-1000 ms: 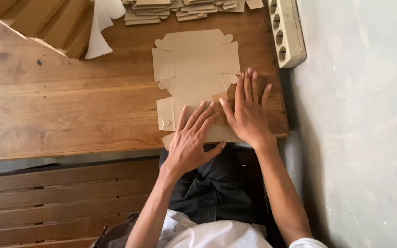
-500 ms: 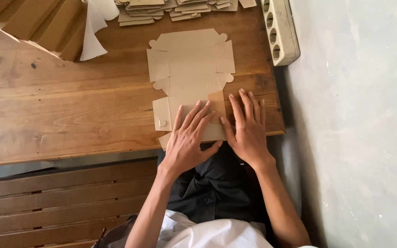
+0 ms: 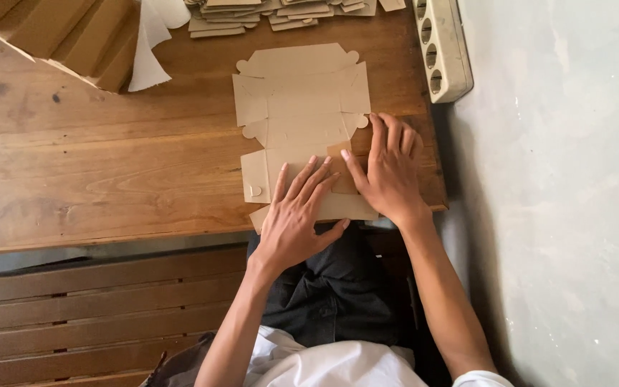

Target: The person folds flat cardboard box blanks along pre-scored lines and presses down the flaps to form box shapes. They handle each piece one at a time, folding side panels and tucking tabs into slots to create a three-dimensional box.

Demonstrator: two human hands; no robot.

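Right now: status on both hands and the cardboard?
Left hand flat on cardboard box blank, near edge. Right hand pressing right side flap. Blank unfolded on wooden table. Power strip alongside, apart.

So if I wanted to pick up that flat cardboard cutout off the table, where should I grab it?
Probably by the near edge of the cardboard box blank, which sticks out past the wooden table edge. Come from the near side, beside the left hand, thumb under and fingers on top. Elsewhere it lies flat on the wood, giving nothing to get under. The right hand presses its right side.
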